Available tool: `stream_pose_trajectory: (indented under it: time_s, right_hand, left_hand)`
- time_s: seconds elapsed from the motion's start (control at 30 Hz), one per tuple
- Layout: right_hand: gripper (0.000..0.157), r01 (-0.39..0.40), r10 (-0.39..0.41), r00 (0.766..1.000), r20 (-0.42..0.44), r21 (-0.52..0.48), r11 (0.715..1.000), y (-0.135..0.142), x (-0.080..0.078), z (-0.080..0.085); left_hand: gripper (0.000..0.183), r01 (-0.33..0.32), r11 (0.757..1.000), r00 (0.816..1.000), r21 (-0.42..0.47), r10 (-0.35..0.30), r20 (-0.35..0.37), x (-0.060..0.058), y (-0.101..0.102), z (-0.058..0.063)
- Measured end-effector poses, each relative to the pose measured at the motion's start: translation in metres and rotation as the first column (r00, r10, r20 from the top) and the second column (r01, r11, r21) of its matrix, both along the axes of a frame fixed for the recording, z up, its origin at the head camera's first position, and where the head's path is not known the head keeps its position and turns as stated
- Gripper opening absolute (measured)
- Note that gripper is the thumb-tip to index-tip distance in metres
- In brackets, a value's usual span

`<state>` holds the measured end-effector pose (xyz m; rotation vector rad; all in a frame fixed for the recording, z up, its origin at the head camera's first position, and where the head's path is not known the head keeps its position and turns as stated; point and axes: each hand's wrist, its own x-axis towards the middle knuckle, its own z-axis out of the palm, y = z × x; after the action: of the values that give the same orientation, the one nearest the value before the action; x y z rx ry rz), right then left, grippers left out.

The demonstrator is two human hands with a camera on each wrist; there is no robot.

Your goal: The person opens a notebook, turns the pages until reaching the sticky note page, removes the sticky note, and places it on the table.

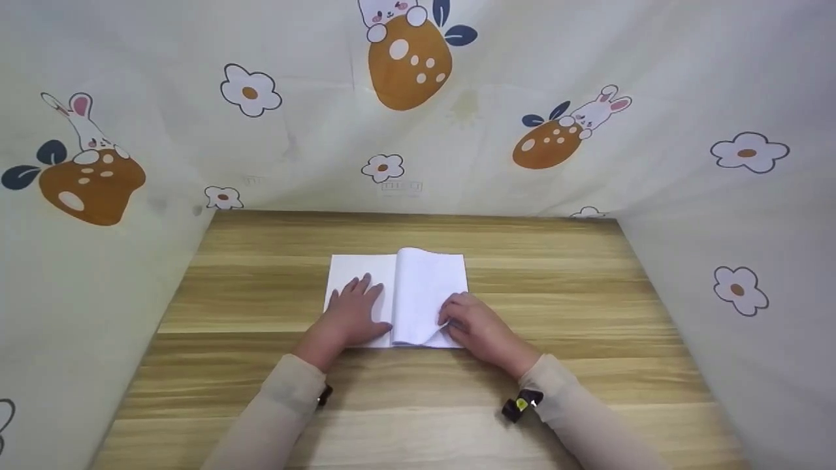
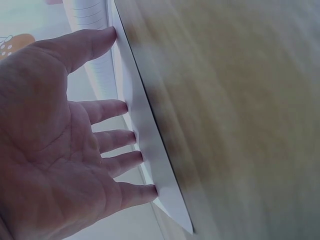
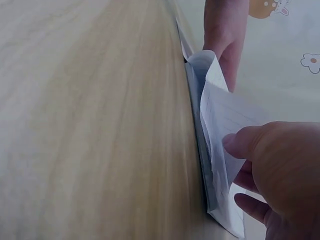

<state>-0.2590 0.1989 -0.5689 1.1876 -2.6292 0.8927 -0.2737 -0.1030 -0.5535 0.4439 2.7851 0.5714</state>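
Note:
An open notebook [image 1: 361, 266] with white pages lies on the wooden table. My left hand [image 1: 353, 316] rests on its left page, fingers spread, and in the left wrist view the fingertips [image 2: 148, 192] touch the paper. My right hand [image 1: 480, 326] pinches the lower right corner of a page [image 1: 421, 287] that bulges up near the spine. Faint ruled lines show on this page [image 3: 232, 115] in the right wrist view, where the thumb [image 3: 240, 142] lies against it. The fingertips behind the page are partly hidden.
Wood-grain table [image 1: 261, 261] extends on all sides of the notebook. Pale curtains [image 1: 313, 130] printed with rabbits, strawberries and flowers stand at the back and both sides. A dark wrist device [image 1: 521, 405] sits by the right sleeve.

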Motion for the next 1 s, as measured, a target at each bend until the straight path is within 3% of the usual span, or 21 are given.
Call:
stream_pose_trajectory:
  time_s: [0.47, 0.87, 1.0]
  right_hand:
    - [0.009, 0.024, -0.016, 0.997, 0.078, -0.100, 0.995, -0.010, -0.002, 0.021]
    - [0.010, 0.018, -0.010, 0.997, 0.073, -0.115, 0.993, -0.018, -0.005, 0.034]
    - [0.009, 0.020, -0.011, 0.997, 0.082, -0.110, 0.994, -0.020, -0.006, 0.037]
  left_hand:
    - [0.087, 0.005, 1.000, 1.000, 0.010, -0.005, -0.007, -0.002, 0.000, 0.002]
    - [0.070, -0.011, 0.998, 0.999, 0.064, 0.013, -0.036, -0.002, -0.003, 0.003]
    - [0.058, -0.032, 0.994, 0.995, 0.107, 0.042, -0.088, -0.004, -0.005, 0.003]
